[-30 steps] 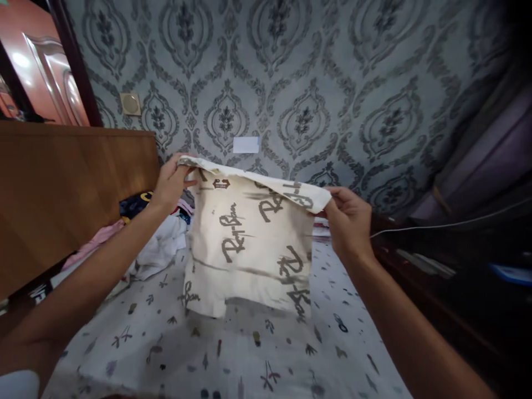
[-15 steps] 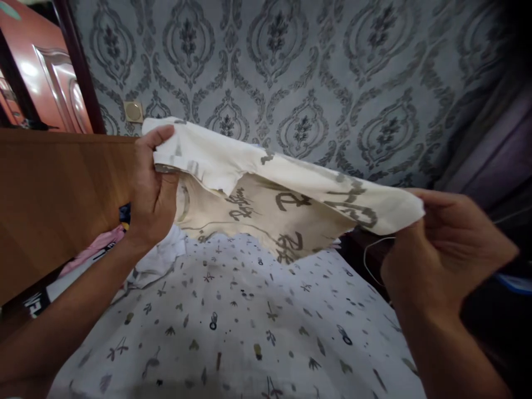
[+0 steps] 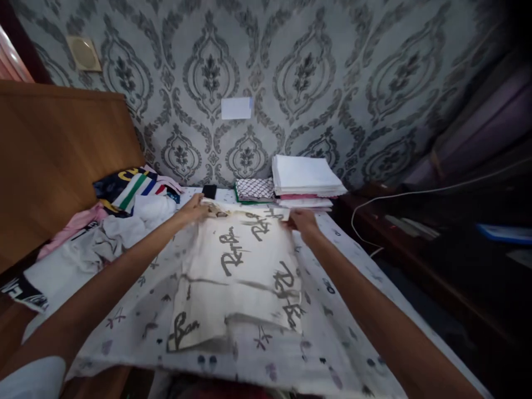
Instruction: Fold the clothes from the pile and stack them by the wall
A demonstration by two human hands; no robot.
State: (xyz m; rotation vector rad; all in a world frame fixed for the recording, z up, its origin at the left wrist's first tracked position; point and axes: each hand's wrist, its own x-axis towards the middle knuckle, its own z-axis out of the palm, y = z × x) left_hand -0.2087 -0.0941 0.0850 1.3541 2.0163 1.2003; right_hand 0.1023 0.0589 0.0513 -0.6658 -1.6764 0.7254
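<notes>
A cream T-shirt (image 3: 253,260) with dark brush-style lettering is spread over the patterned bedsheet (image 3: 266,354), its lower edge uneven and slightly blurred. My left hand (image 3: 194,209) grips the shirt's far left corner, fingers closed on the cloth. At the far right corner, my right hand (image 3: 302,220) pinches the fabric in the same way. Both arms reach forward with the shirt stretched between the hands.
Behind the shirt stand a pile of folded white cloth (image 3: 307,177) and a folded patterned cloth (image 3: 254,189). A black phone-like object (image 3: 209,192) lies by the wall. Loose clothes (image 3: 108,238) are heaped left, beside a wooden board (image 3: 62,160). A white cable (image 3: 415,191) runs at right.
The shirt was held up in the air, stretched between both hands. Now it has come down onto the bed, farther away, with its lettered face spread out. The view has tilted lower.
</notes>
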